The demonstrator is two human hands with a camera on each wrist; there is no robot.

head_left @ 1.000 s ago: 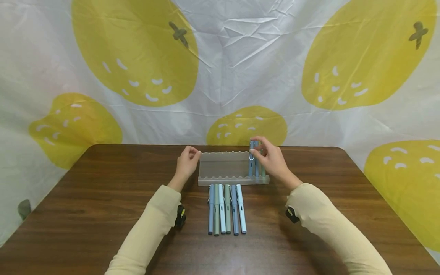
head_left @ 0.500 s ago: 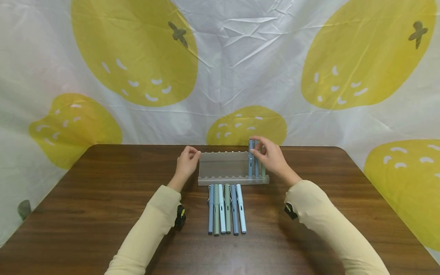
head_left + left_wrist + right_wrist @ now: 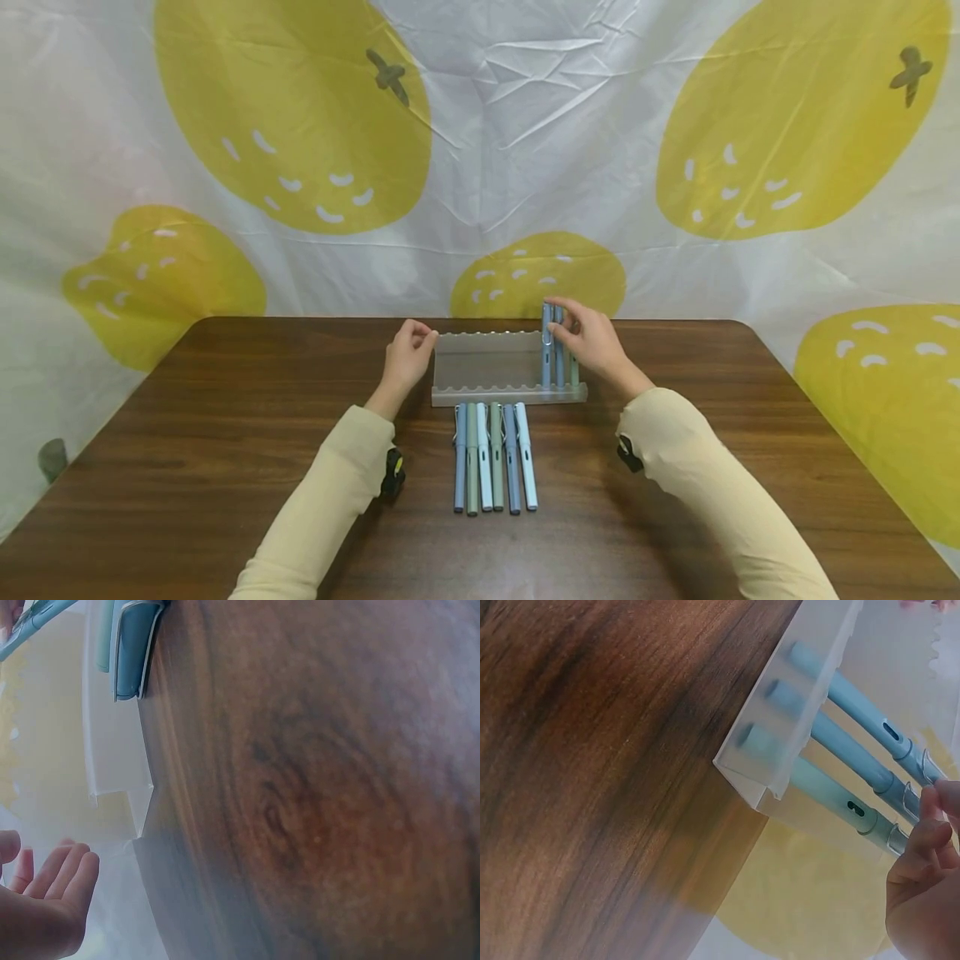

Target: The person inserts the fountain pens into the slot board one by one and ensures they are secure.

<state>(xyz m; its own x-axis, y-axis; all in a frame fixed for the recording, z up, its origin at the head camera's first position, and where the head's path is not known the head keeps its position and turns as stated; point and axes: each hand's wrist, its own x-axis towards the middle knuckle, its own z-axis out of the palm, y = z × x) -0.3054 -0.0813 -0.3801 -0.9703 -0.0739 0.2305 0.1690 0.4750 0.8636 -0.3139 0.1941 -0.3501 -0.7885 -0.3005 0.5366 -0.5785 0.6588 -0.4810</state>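
Observation:
A translucent pen rack (image 3: pixel 487 365) with scalloped edges stands at the far middle of the table. My left hand (image 3: pixel 406 360) pinches its upper left corner between thumb and index finger; in the left wrist view the other fingers (image 3: pixel 66 874) are loosely extended. My right hand (image 3: pixel 597 343) pinches the capped end of a blue pen (image 3: pixel 547 360), whose lower end sits in the rack. To the right of that pen, a second blue pen (image 3: pixel 847 746) and a green pen (image 3: pixel 826 787) stand in neighbouring slots. The right fingers partly hide their tops in the head view.
Several capped pens, blue, green and pale blue, lie side by side in front of the rack, among them a pale blue pen (image 3: pixel 527 458). The wooden table (image 3: pixel 225 467) ends at a curtain (image 3: pixel 480 167) printed with lemons.
The blue pen in my right hand has shifted very slightly left and now stands straighter. The right forearm has moved a little inward. My left hand stays at the rack's corner.

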